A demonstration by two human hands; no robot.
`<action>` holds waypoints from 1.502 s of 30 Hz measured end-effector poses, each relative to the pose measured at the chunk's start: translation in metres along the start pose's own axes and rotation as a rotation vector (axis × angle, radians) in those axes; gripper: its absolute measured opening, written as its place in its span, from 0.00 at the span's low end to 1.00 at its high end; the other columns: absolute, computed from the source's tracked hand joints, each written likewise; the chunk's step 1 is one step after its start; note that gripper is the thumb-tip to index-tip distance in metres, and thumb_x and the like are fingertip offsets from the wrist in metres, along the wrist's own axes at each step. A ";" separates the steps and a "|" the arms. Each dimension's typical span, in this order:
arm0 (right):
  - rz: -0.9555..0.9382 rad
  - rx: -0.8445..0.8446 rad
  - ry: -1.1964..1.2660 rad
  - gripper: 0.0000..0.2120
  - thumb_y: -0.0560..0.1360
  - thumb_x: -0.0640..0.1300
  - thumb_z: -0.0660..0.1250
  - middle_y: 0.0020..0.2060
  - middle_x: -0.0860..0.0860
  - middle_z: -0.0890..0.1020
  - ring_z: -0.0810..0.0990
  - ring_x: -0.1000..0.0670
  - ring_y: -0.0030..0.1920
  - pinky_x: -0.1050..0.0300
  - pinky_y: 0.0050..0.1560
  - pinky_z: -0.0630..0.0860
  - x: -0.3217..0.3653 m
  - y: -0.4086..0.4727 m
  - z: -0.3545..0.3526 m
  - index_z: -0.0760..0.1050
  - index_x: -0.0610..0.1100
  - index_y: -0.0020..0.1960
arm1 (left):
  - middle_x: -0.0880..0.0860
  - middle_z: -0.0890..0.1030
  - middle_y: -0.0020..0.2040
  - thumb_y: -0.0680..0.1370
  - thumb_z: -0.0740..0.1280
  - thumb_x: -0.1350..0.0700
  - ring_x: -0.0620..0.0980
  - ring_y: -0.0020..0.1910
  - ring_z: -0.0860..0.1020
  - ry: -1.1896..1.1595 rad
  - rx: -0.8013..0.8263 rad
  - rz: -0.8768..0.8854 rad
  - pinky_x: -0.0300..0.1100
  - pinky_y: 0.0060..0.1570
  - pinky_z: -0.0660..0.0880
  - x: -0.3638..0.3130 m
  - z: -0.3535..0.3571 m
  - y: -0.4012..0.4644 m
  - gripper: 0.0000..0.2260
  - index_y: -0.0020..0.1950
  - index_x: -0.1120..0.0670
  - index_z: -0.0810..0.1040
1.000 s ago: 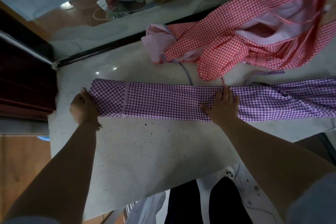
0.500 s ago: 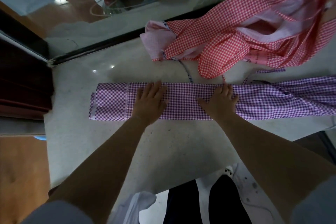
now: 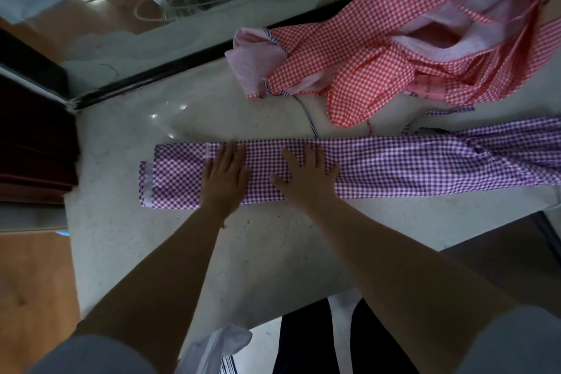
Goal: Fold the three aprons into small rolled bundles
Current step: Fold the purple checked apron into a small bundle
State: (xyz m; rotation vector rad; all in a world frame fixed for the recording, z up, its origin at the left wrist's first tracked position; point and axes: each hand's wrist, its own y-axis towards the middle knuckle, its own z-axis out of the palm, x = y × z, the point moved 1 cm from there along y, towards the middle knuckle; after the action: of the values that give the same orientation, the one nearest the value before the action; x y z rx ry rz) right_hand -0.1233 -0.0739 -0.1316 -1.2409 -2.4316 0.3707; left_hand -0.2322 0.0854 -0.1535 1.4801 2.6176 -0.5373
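Purple checked apron (image 3: 394, 164) is folded into a long narrow strip, laid left to right across the pale desk (image 3: 273, 252). Left hand (image 3: 226, 181) and right hand (image 3: 308, 176) are pressed flat on the strip's left part, side by side, each grip wide with fingers straight, nothing clasped. Red checked apron (image 3: 379, 55) is heaped unfolded at far right.

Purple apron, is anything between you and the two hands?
Nothing visible: the left hand and right hand lie flat on the purple apron. The red apron lies behind it, apart.
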 end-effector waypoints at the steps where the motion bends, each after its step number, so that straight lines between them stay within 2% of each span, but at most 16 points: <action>1: 0.004 0.029 -0.009 0.37 0.72 0.73 0.46 0.76 0.43 0.47 0.45 0.36 0.75 0.25 0.66 0.46 0.000 0.000 -0.002 0.46 0.58 0.76 | 0.52 0.51 0.78 0.79 0.39 0.40 0.52 0.77 0.48 0.022 -0.033 -0.074 0.54 0.73 0.43 0.014 0.000 -0.007 0.28 0.78 0.48 0.51; 4: 0.019 0.079 -0.022 0.38 0.72 0.73 0.50 0.76 0.42 0.43 0.41 0.34 0.75 0.24 0.66 0.43 0.005 0.002 -0.003 0.44 0.58 0.76 | 0.57 0.54 0.78 0.80 0.51 0.39 0.59 0.76 0.53 0.016 -0.177 -0.419 0.58 0.73 0.48 0.052 -0.006 -0.027 0.29 0.78 0.50 0.52; 7: 0.051 0.095 -0.052 0.43 0.68 0.76 0.51 0.76 0.41 0.42 0.41 0.33 0.74 0.24 0.66 0.41 0.011 0.002 -0.006 0.45 0.56 0.76 | 0.62 0.52 0.77 0.73 0.58 0.31 0.62 0.75 0.52 -0.205 -0.235 -0.903 0.58 0.72 0.50 0.074 -0.016 -0.040 0.44 0.78 0.57 0.49; 9: 0.067 0.084 -0.075 0.47 0.66 0.78 0.50 0.76 0.38 0.43 0.42 0.32 0.74 0.25 0.66 0.40 0.018 0.001 -0.009 0.47 0.53 0.76 | 0.66 0.59 0.73 0.69 0.63 0.30 0.64 0.70 0.60 -0.232 -0.255 -1.058 0.57 0.67 0.59 0.079 -0.024 -0.043 0.48 0.75 0.63 0.55; 15: 0.210 0.140 0.008 0.61 0.61 0.81 0.53 0.74 0.36 0.37 0.37 0.33 0.74 0.26 0.67 0.39 0.052 0.006 -0.010 0.41 0.39 0.76 | 0.64 0.71 0.63 0.72 0.65 0.35 0.63 0.60 0.73 -0.250 -0.075 -1.031 0.55 0.59 0.69 0.074 -0.044 -0.037 0.40 0.69 0.64 0.60; 18: 0.206 0.155 -0.002 0.62 0.63 0.78 0.57 0.74 0.36 0.35 0.35 0.34 0.74 0.26 0.67 0.39 0.060 0.006 -0.005 0.37 0.35 0.75 | 0.61 0.79 0.50 0.76 0.66 0.42 0.58 0.39 0.79 -0.395 0.058 -0.958 0.48 0.38 0.77 0.081 -0.059 -0.032 0.27 0.63 0.64 0.71; 20: 0.195 0.139 -0.007 0.62 0.63 0.77 0.57 0.74 0.36 0.35 0.36 0.35 0.74 0.27 0.68 0.39 0.062 0.006 -0.002 0.36 0.33 0.75 | 0.62 0.78 0.55 0.77 0.66 0.50 0.59 0.48 0.79 -0.575 0.033 -0.891 0.47 0.44 0.76 0.083 -0.071 -0.029 0.22 0.63 0.65 0.72; 24: 0.157 0.115 -0.012 0.63 0.63 0.77 0.59 0.74 0.34 0.38 0.38 0.35 0.75 0.31 0.70 0.39 0.063 0.007 0.000 0.36 0.31 0.74 | 0.58 0.77 0.62 0.77 0.63 0.61 0.56 0.60 0.76 -1.581 -0.044 -0.602 0.46 0.59 0.73 0.067 -0.099 -0.030 0.19 0.67 0.63 0.69; 27: 0.154 0.091 -0.008 0.65 0.62 0.78 0.58 0.74 0.34 0.39 0.39 0.36 0.75 0.34 0.72 0.39 0.063 0.007 0.001 0.37 0.31 0.74 | 0.59 0.77 0.63 0.73 0.67 0.59 0.58 0.63 0.75 -1.754 0.128 -0.376 0.51 0.62 0.72 0.030 -0.100 -0.027 0.17 0.61 0.59 0.75; 30: 0.135 0.043 0.010 0.62 0.63 0.77 0.58 0.75 0.35 0.42 0.41 0.37 0.76 0.35 0.72 0.40 0.061 0.005 0.003 0.41 0.32 0.75 | 0.60 0.78 0.55 0.66 0.73 0.55 0.58 0.55 0.77 -1.711 0.241 -0.318 0.48 0.54 0.75 -0.020 -0.082 -0.024 0.17 0.53 0.60 0.77; 35: 0.013 -0.005 0.159 0.39 0.77 0.60 0.56 0.77 0.40 0.46 0.44 0.42 0.77 0.42 0.75 0.43 0.032 0.006 0.010 0.45 0.39 0.77 | 0.58 0.79 0.58 0.77 0.66 0.59 0.55 0.58 0.78 -1.393 0.155 -0.246 0.52 0.61 0.74 -0.072 -0.051 -0.023 0.15 0.63 0.58 0.74; 37: -0.015 0.017 0.387 0.34 0.79 0.53 0.57 0.76 0.43 0.52 0.50 0.44 0.76 0.46 0.75 0.51 0.018 0.007 0.004 0.48 0.40 0.77 | 0.57 0.77 0.61 0.76 0.65 0.49 0.55 0.60 0.75 -1.177 0.087 -0.134 0.54 0.63 0.71 -0.082 -0.037 -0.023 0.20 0.66 0.54 0.72; 39: 0.048 0.067 0.986 0.26 0.81 0.44 0.57 0.71 0.44 0.64 0.64 0.45 0.71 0.56 0.67 0.66 0.009 0.008 -0.007 0.54 0.40 0.76 | 0.53 0.70 0.71 0.72 0.57 0.36 0.52 0.71 0.64 -0.876 0.076 -0.113 0.54 0.72 0.53 -0.089 -0.025 -0.023 0.32 0.73 0.49 0.66; 41: 0.169 0.086 1.412 0.23 0.81 0.49 0.54 0.69 0.47 0.69 0.69 0.47 0.67 0.57 0.65 0.70 -0.003 0.014 -0.013 0.60 0.43 0.74 | 0.47 0.59 0.76 0.69 0.46 0.30 0.48 0.77 0.48 -0.652 0.076 -0.079 0.50 0.71 0.34 -0.095 -0.014 -0.023 0.37 0.74 0.46 0.64; 43: 0.259 0.061 1.501 0.25 0.77 0.61 0.54 0.63 0.51 0.75 0.72 0.49 0.64 0.50 0.65 0.70 -0.014 0.017 -0.020 0.69 0.48 0.67 | 0.42 0.56 0.77 0.69 0.37 0.28 0.46 0.77 0.43 -0.588 0.059 -0.036 0.49 0.68 0.28 -0.097 -0.007 -0.021 0.39 0.71 0.42 0.67; 45: 0.341 -0.172 1.398 0.19 0.79 0.54 0.55 0.55 0.50 0.76 0.75 0.50 0.58 0.56 0.59 0.72 -0.021 0.016 -0.027 0.71 0.44 0.62 | 0.40 0.53 0.77 0.67 0.29 0.28 0.45 0.76 0.41 -0.518 0.063 -0.023 0.47 0.66 0.25 -0.096 0.002 -0.019 0.42 0.72 0.38 0.64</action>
State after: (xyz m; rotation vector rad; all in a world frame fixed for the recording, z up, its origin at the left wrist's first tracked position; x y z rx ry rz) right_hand -0.0881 -0.0806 -0.1181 -1.2890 -1.0653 -0.5061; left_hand -0.1974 -0.0023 -0.1272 1.1316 2.2281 -0.8763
